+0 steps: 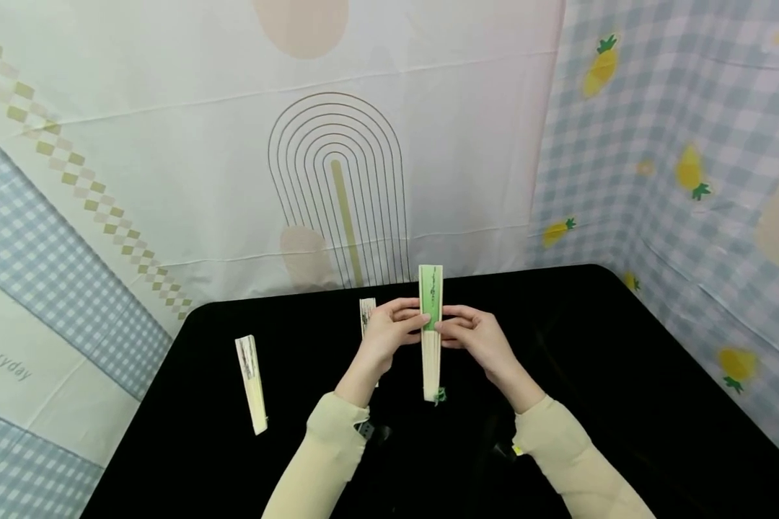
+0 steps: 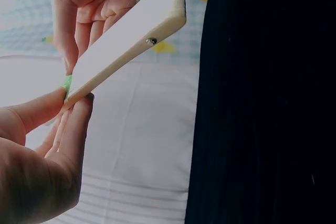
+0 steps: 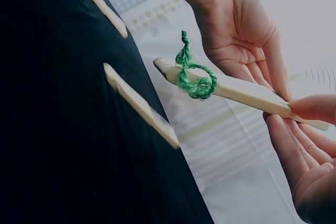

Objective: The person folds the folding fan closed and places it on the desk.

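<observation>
A folded green hand fan (image 1: 431, 310) stands nearly upright above the black table, its pale wooden ribs pointing down. My left hand (image 1: 393, 331) pinches its left edge between thumb and fingers, and my right hand (image 1: 478, 339) pinches the right edge at about the same height. From the rivet end hangs a green cord (image 3: 198, 83), seen looped in the right wrist view. In the left wrist view the fan's wooden end (image 2: 157, 17) shows a small metal rivet. Behind my left hand lies a second folded fan (image 1: 367, 311), partly hidden.
A third folded fan (image 1: 252, 386) lies on the left part of the black table (image 1: 188, 404). Patterned cloth (image 1: 467, 158) hangs behind the table's far edge, and blue checked cloth (image 1: 675, 238) hangs on the right side.
</observation>
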### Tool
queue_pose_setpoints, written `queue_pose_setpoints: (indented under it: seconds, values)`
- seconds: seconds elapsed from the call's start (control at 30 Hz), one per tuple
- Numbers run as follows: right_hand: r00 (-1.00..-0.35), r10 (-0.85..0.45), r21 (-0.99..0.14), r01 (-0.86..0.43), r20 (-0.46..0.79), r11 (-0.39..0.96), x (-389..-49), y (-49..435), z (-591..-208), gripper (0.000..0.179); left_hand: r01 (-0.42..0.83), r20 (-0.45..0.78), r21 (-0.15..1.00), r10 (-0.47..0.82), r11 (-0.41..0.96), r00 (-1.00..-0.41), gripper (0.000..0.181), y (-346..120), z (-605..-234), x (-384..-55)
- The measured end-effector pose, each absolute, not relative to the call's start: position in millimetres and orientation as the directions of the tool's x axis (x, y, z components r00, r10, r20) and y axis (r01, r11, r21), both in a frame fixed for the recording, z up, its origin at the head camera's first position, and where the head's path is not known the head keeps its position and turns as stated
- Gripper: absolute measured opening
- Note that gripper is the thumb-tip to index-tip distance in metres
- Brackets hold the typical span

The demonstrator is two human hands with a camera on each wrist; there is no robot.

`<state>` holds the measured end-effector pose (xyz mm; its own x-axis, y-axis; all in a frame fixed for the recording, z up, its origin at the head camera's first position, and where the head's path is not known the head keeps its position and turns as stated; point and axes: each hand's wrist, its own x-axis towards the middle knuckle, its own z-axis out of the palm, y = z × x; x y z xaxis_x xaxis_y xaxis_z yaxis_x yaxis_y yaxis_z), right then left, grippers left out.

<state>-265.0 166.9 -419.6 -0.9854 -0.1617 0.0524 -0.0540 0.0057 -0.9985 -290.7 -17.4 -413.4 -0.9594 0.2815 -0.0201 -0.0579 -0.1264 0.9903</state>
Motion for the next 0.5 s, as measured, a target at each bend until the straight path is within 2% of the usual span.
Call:
queue_pose_setpoints:
  seconds: [0.5]
  values:
    - [-0.992,-0.073,-0.983,0.091,-0.103,0.158,-301,226,-430,0.047,-0.139,-0.101,0.978,0.226,-0.156,-0.969,0.031,55,-437,-329]
